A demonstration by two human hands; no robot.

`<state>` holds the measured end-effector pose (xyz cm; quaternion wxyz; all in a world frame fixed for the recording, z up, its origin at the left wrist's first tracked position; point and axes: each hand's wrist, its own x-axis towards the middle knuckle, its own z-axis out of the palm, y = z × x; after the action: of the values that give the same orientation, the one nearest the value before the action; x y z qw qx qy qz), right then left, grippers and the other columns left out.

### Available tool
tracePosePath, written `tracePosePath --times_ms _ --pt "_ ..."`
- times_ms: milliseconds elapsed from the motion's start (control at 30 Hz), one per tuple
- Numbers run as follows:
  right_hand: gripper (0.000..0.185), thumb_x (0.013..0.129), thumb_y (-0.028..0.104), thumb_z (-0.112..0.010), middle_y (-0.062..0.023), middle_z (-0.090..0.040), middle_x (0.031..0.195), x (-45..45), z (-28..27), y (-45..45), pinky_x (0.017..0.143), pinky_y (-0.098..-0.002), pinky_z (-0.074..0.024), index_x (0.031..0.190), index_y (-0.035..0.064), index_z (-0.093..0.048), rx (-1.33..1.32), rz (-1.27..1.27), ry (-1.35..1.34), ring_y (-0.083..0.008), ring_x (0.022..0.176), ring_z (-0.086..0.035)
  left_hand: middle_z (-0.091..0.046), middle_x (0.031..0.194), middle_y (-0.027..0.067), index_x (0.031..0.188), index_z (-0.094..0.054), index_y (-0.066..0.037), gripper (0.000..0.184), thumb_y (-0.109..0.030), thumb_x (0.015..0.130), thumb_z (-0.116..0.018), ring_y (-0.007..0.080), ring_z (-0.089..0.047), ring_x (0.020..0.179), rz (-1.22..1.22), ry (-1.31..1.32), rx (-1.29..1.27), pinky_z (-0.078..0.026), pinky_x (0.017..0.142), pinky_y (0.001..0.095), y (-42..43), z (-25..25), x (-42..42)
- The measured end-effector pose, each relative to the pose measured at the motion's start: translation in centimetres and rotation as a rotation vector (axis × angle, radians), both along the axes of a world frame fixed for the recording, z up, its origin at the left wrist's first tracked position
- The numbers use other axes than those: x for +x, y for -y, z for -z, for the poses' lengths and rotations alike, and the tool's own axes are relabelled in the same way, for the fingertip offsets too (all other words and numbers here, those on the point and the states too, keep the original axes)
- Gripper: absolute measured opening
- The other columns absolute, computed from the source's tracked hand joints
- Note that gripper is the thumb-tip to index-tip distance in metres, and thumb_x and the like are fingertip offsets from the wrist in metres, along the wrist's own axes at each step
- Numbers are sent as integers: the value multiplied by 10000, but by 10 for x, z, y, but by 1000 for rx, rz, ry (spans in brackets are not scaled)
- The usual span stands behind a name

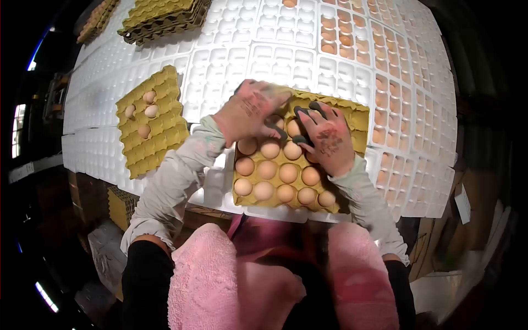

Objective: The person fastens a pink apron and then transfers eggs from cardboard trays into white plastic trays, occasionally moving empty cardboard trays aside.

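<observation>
An egg tray (pixel 352 118) of yellow-brown moulded pulp lies in front of me, with rows of brown eggs (pixel 267 170) in its nearer part. My left hand (pixel 254 113), in a stained glove with dark fingertips, reaches over its far left side, fingers and thumb around an egg (pixel 276 122). From the right, my right hand (pixel 330 137), gloved likewise, curls over the eggs beside it, its thumb and fingers at another egg (pixel 294 127). The palms hide what else they may hold. Bare tray cups show beyond the fingers.
White plastic trays (pixel 220 71) cover the table; those on the right hold many eggs (pixel 379 135). Another pulp tray (pixel 157 140) with several eggs lies at left. Stacked pulp trays (pixel 165 19) stand at the back left. The table's front edge is near my knees.
</observation>
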<state>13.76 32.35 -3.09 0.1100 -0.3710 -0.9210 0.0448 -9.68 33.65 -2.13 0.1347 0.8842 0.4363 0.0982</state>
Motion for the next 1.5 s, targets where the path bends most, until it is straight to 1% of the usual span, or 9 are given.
tracePosePath --times_ms 100,300,433,533,633,767,1000,1233,1500 --pt "590 749 318 -715 -126 -636 1106 7 22 -4 972 -415 -415 1245 43 -554 -166 16 -255 -331 1085 -549 -627 1131 94 1244 -551 -66 632 -266 690 -781 288 -532 1139 25 -152 33 -364 1036 448 24 15 9" --pt "481 796 96 -690 -59 -669 1033 62 -18 16 847 -285 -519 1257 5 -588 -1107 396 -1273 -179 964 -636 -651 910 92 1057 -629 52 275 -159 882 -607 186 -642 773 -631 1879 -740 -542 795 307 63 -3 -52" --pt "444 799 278 -713 -108 -690 1020 33 6 13 720 -321 -517 1196 102 -622 -17 134 45 -247 845 -668 -646 1009 99 1084 -630 -18 361 -325 893 -620 189 -633 744 -486 736 -583 -511 687 298 52 12 -68" --pt "426 829 232 -685 -114 -702 1014 40 2 14 710 -321 -524 1208 53 -612 -324 234 -358 -227 856 -676 -465 1359 92 1262 -555 -202 507 -331 798 -715 284 -655 889 -325 -119 -43 -519 786 389 48 25 -41" --pt "398 916 151 -600 -120 -658 1064 64 3 16 649 -279 -550 1284 5 -559 -1059 422 -1374 -158 838 -649 -540 1280 95 1280 -547 -136 513 -293 817 -704 240 -659 940 -225 -139 21 -526 808 341 40 27 -46" --pt "485 933 214 -585 -85 -610 1147 39 -20 24 583 -257 -513 1366 24 -475 -1213 388 -1458 -127 759 -600 -605 1171 28 1242 -607 -73 399 -147 855 -669 122 -614 948 -426 1369 -787 -534 762 281 48 -16 -45" --pt "351 633 344 -781 -121 -584 985 -9 -26 25 663 -373 -519 807 108 -588 -218 -22 296 -267 824 -647 -513 1257 97 1045 -697 -209 444 -320 628 -805 272 -602 924 123 -381 129 -534 781 373 42 0 10" --pt "460 938 452 -520 -101 -665 1024 85 -29 -39 448 -253 -450 1136 44 -593 -1520 339 -1947 -122 625 -564 -417 1357 83 1130 -699 -97 553 -65 594 -833 251 -507 1192 6 1047 -733 -462 990 378 -36 -26 9" --pt "708 697 624 -687 -113 -687 1016 117 79 -127 823 -374 -522 1186 114 -650 -373 677 -84 -271 889 -673 -387 1451 33 1187 -669 -156 540 -239 675 -819 222 -648 912 370 130 -362 -515 813 336 -189 80 88"
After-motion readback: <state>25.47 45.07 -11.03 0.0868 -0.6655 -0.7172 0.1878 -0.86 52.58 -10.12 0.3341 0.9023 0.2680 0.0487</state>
